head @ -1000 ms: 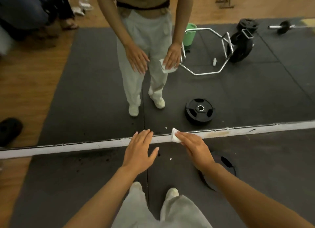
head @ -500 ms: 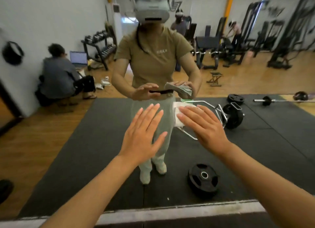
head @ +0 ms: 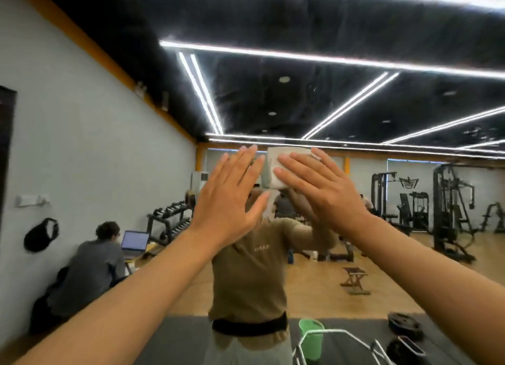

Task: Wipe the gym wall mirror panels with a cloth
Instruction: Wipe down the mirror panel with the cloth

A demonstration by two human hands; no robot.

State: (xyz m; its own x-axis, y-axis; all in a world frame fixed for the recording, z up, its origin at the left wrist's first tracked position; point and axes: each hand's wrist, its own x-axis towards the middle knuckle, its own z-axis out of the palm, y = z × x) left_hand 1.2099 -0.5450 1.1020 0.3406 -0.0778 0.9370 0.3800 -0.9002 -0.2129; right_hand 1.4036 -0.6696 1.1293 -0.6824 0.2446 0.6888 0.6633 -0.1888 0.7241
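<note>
Gym hall fills our view, all of it a reflection in the wall mirror (head: 82, 146): dark ceiling with light strips, pale side wall, wood floor, weight machines (head: 451, 209) at the right edge, a seated person with a laptop (head: 135, 240) low left, green bucket (head: 311, 337) near the bottom edge. We can't make out any panel seams here.

Step in hand, as we judge it: wiping the upper part of the mirror, arms raised. Our right hand (head: 322, 189) lies flat, fingers straight and together, pressing the cloth (head: 273, 170) against the glass. Our left hand (head: 232, 198) is spread, fingers straight, holding nothing, just beside the cloth; whether the palm touches the glass we cannot tell.

Cloth is a pale folded pad, upper centre of the mirror, mostly under the right fingers. Its visible part reads roughly upright, long axis vertical, top edge level, but half is hidden so that's uncertain.

Next move likely calls for steady flat pressure and sweeping sideways or downward without the cloth slipping.
</note>
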